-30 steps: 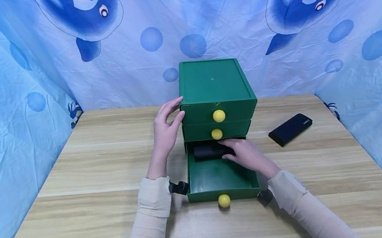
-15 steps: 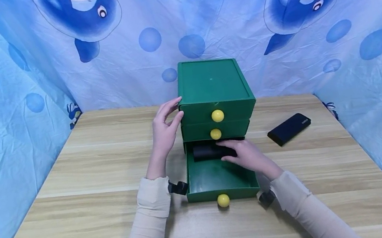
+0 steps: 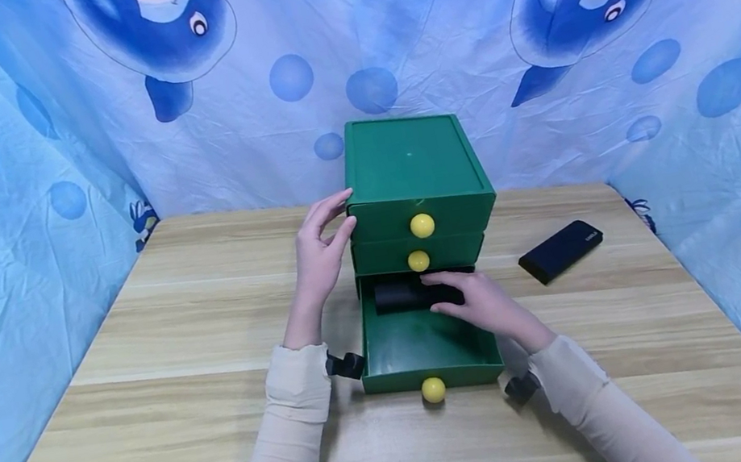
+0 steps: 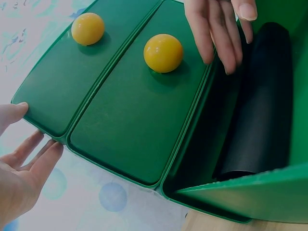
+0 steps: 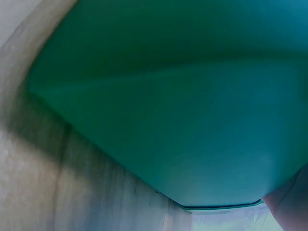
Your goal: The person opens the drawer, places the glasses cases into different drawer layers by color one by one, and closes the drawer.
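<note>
A green drawer cabinet (image 3: 413,158) with yellow ball knobs stands on the table, its bottom drawer (image 3: 427,348) pulled out. At the back of that drawer lies a long black rounded case (image 3: 398,297), partly under the drawer above. My right hand (image 3: 482,306) is over the case's right end, thumb and fingers apart; in the left wrist view its fingers (image 4: 224,36) are extended beside the case, not wrapped round it. My left hand (image 3: 320,260) touches the cabinet's left front edge with thumb and fingertips. The right wrist view shows mostly the drawer's green wall (image 5: 183,130).
A flat black case (image 3: 561,251) with small pale lettering lies on the wooden table (image 3: 170,395) right of the cabinet. Behind the table hangs a blue curtain (image 3: 447,30) with dolphins. The upper drawers' yellow knobs (image 3: 422,225) stick out above my right hand.
My right hand has shifted slightly to the right above the black case, and its wrist has moved a little outward. My left hand keeps its place on the cabinet. The drawer has not moved.
</note>
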The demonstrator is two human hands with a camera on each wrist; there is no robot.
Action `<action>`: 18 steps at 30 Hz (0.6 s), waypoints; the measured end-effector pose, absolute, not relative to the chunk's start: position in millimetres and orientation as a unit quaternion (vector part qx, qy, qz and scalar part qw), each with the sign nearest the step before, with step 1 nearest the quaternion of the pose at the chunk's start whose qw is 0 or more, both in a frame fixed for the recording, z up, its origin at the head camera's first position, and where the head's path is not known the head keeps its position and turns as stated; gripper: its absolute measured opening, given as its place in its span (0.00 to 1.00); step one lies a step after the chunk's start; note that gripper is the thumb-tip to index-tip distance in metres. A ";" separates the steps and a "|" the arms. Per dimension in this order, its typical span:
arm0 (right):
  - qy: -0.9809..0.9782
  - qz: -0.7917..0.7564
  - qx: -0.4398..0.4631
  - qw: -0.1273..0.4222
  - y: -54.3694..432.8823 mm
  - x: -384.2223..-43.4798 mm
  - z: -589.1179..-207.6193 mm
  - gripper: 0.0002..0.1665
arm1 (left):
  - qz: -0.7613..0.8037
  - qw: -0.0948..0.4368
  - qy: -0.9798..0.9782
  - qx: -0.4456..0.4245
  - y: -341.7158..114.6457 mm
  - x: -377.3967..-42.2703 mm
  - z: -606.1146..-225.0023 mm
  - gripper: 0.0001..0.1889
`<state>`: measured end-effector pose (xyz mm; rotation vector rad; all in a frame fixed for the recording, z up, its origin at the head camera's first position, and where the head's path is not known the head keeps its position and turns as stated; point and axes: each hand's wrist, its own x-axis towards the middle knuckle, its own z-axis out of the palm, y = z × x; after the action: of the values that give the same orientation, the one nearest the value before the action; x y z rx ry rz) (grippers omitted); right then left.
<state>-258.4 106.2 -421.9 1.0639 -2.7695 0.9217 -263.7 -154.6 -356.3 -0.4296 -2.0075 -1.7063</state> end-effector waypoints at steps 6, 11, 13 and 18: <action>-0.887 0.309 0.341 0.022 107.8 -255.4 -419.2 0.28 | -0.624 0.230 -0.732 -0.150 -154.7 -262.9 -355.9 0.20; -0.885 0.320 0.338 0.018 110.7 -254.5 -418.4 0.29 | -0.626 0.225 -0.732 -0.148 -153.7 -263.7 -355.7 0.20; -0.885 0.325 0.333 0.012 111.8 -254.1 -418.0 0.29 | -0.624 0.225 -0.733 -0.148 -153.5 -263.4 -355.3 0.20; -0.886 0.329 0.325 0.005 114.1 -252.1 -416.1 0.29 | -0.619 0.236 -0.732 -0.159 -154.3 -262.1 -356.1 0.19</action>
<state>-252.1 114.1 -416.1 1.0178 -2.7760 1.0318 -262.1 -154.3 -356.1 -0.4354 -2.0079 -1.6959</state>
